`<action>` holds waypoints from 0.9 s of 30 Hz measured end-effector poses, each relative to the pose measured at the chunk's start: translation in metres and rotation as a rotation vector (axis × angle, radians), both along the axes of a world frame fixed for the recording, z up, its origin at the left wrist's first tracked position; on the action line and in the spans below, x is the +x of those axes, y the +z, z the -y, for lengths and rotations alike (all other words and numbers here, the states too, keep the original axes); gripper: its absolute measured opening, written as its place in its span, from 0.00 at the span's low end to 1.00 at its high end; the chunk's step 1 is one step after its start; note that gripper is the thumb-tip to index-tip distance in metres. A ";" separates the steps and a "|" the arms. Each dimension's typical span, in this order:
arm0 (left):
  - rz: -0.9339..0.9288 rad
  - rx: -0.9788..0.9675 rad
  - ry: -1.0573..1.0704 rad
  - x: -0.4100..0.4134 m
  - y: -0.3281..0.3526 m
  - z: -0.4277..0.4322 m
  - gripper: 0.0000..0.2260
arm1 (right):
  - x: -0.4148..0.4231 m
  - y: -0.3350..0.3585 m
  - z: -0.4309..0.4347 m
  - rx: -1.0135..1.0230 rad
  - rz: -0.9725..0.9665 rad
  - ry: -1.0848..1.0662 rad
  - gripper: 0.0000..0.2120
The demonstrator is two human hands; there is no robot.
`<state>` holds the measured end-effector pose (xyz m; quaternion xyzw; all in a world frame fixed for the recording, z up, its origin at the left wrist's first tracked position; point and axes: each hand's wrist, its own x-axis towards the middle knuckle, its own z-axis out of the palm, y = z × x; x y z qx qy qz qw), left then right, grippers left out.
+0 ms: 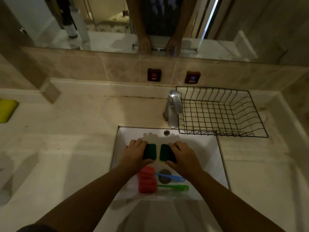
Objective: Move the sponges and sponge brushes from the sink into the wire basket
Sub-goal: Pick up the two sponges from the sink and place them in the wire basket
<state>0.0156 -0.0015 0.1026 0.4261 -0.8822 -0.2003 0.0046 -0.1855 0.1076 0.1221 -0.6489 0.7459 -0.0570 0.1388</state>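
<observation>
Head cam looks straight down, so both forearms come in from the bottom of the frame and meet over the sink point(215, 158). Nearest the bottom edge, two sponge brushes lie side by side in the basin — red foam heads point(147, 180) stacked left, the blue handle point(170, 176) and green handle point(173, 187) pointing right, the blue one crossing the drain point(164, 176). Nobody's touching those yet.

Just above them, mid-frame, the left hand point(136, 155) is curled over the left green sponge point(150, 151) and the right hand point(182, 156) over the right green sponge point(164, 152). Fingers wrap the far edges and thumbs tuck under the near ones, so it reads as a grip on each, though I can't tell if either sponge is off the basin floor. One per hand makes sense to me: both could go over in a single trip.

Further up, the chrome faucet point(173, 108) stands at the sink's back rim, and right next to it, upper right of the frame, is the black wire basket point(222, 111) with nothing in it — close enough for a short carry up and right.

Counter point(75, 131) is pale stone, a bit grimy along the back seam. Something yellow point(6, 110) sits at the far left edge. Beige tile above, hot and cold tags point(173, 76), then a mirror point(108, 30) across the top. Lighting's dim and warm.
</observation>
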 end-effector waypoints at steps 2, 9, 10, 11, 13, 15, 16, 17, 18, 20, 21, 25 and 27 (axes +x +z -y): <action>0.014 -0.010 -0.013 0.000 0.009 0.001 0.33 | -0.004 0.009 -0.001 -0.019 -0.011 0.037 0.34; 0.052 -0.056 -0.048 0.003 0.030 -0.003 0.32 | -0.012 0.030 -0.008 -0.047 -0.021 0.064 0.35; 0.048 -0.053 -0.040 0.004 0.031 -0.004 0.32 | -0.013 0.030 -0.010 -0.046 -0.025 0.065 0.35; 0.048 -0.050 -0.033 0.005 0.032 -0.005 0.32 | -0.014 0.029 -0.012 -0.046 -0.030 0.066 0.36; 0.051 -0.051 -0.030 0.007 0.033 -0.008 0.31 | -0.015 0.028 -0.016 -0.048 -0.040 0.070 0.36; 0.047 -0.060 -0.037 0.006 0.035 -0.008 0.31 | -0.016 0.027 -0.018 -0.056 -0.027 0.066 0.36; 0.039 -0.072 -0.043 0.004 0.037 -0.007 0.31 | -0.016 0.027 -0.019 -0.057 -0.017 0.059 0.35; 0.029 -0.088 -0.048 0.002 0.039 -0.007 0.31 | -0.015 0.026 -0.019 -0.056 -0.012 0.053 0.35; 0.020 -0.102 -0.054 0.000 0.040 -0.006 0.31 | -0.015 0.026 -0.019 -0.056 -0.012 0.050 0.35; 0.004 -0.113 -0.068 -0.004 0.042 -0.004 0.31 | -0.014 0.028 -0.020 -0.053 -0.006 0.040 0.35; -0.002 -0.116 -0.078 -0.005 0.041 -0.003 0.31 | -0.014 0.028 -0.020 -0.048 -0.004 0.029 0.35; -0.019 -0.117 -0.105 -0.012 0.040 0.002 0.31 | -0.016 0.034 -0.022 -0.038 -0.015 -0.020 0.35; -0.029 -0.112 -0.113 -0.015 0.040 0.003 0.30 | -0.017 0.036 -0.026 -0.035 -0.010 -0.048 0.36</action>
